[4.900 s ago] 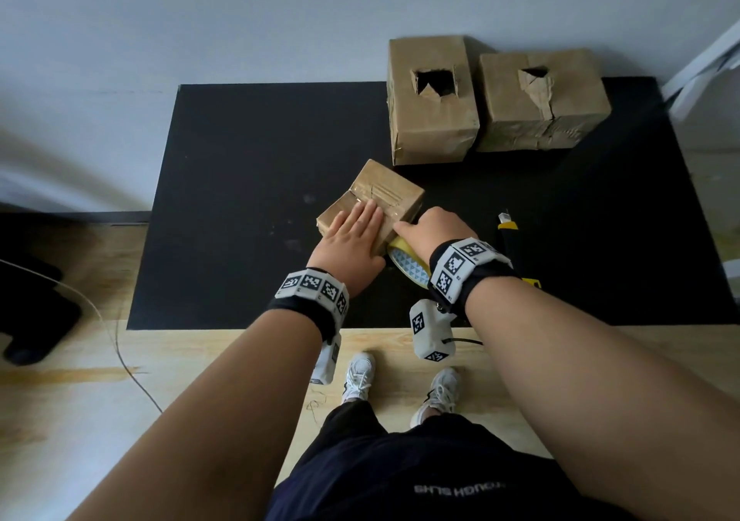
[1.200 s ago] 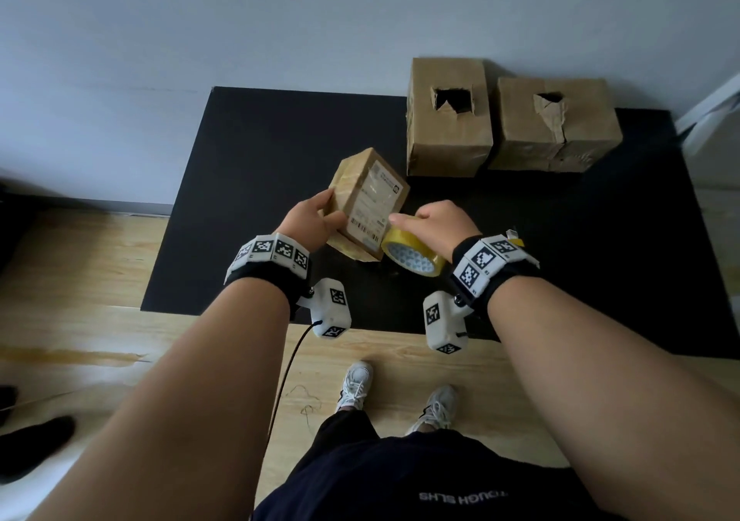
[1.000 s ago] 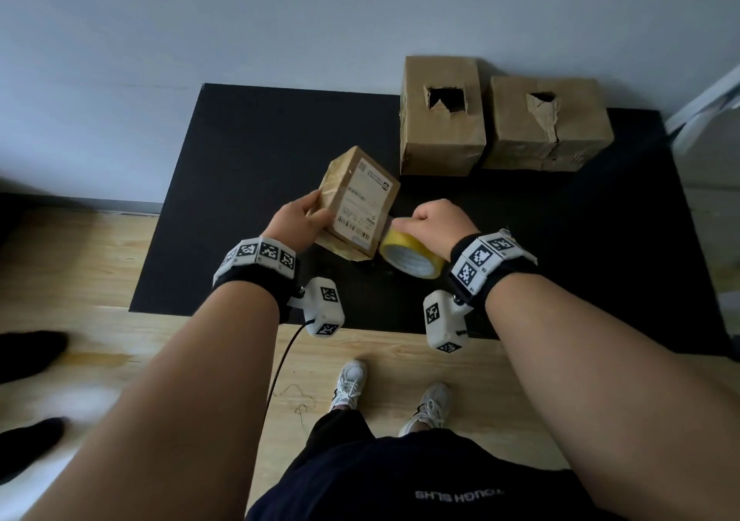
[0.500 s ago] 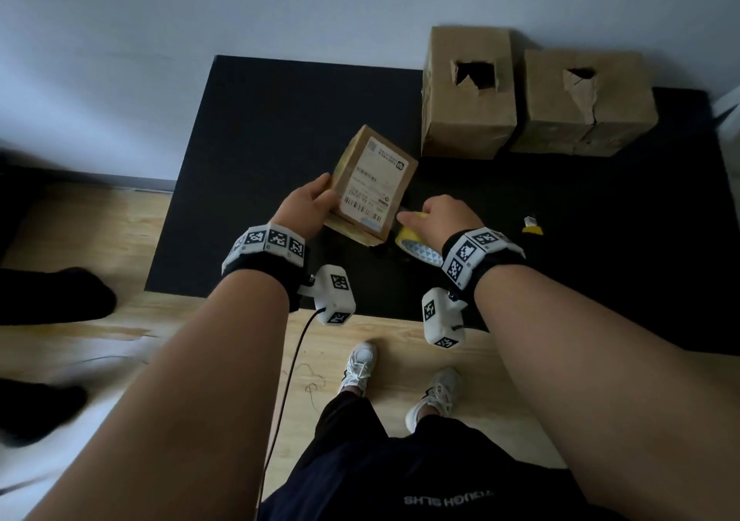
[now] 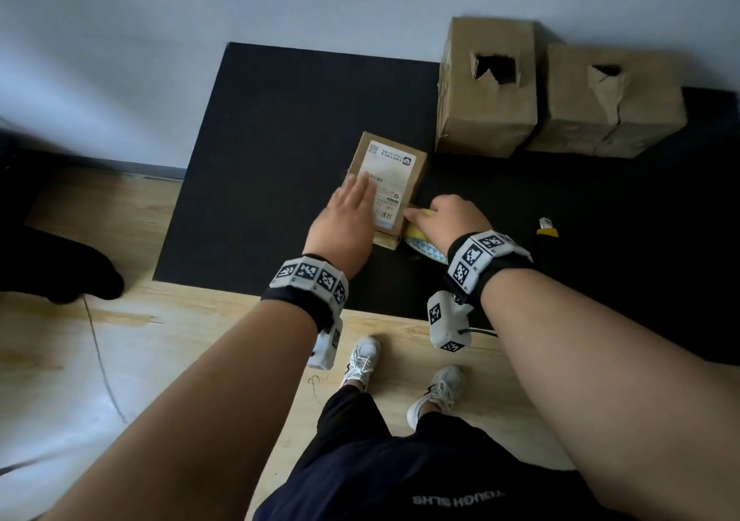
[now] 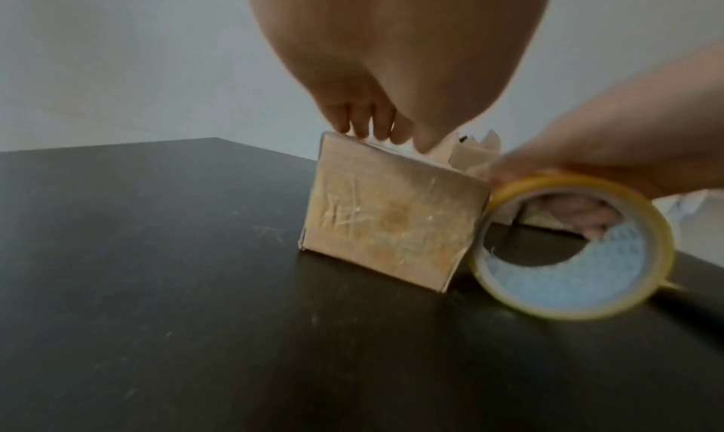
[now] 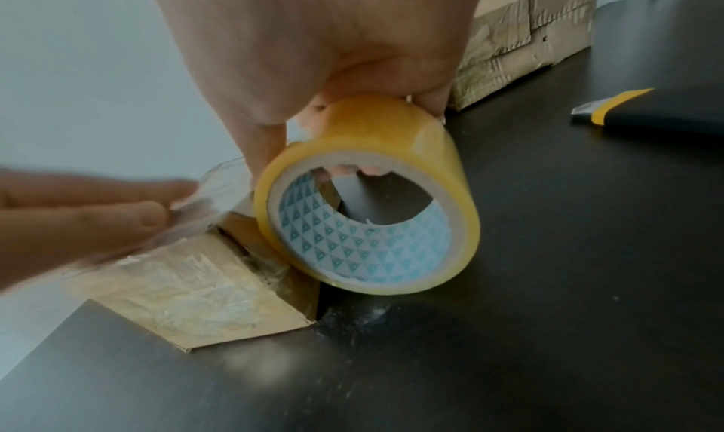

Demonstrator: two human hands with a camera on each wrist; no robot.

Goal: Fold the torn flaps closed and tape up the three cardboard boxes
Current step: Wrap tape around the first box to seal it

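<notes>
Right hand (image 5: pixel 448 220): curled round the tape roll (image 7: pixel 368 197), thumb on the outer face, fingertips inside the core; roll stands on edge on the worktop (image 5: pixel 280 128), touching the near right corner of the small box.
Left hand (image 5: pixel 344 224): fingers straight and flat, palm down, pressing on the top of the small box.
Small cardboard box (image 5: pixel 390 184): lies on the black worktop, printed shipping label facing up; near end face covered in wrinkled clear tape.
Utility knife (image 5: pixel 546 230): yellow and black, on the worktop right of the right hand, apart from it.
Two larger cardboard boxes (image 5: pixel 486 116): at the far edge by the wall, side by side and touching, each with a torn hole in its top.
</notes>
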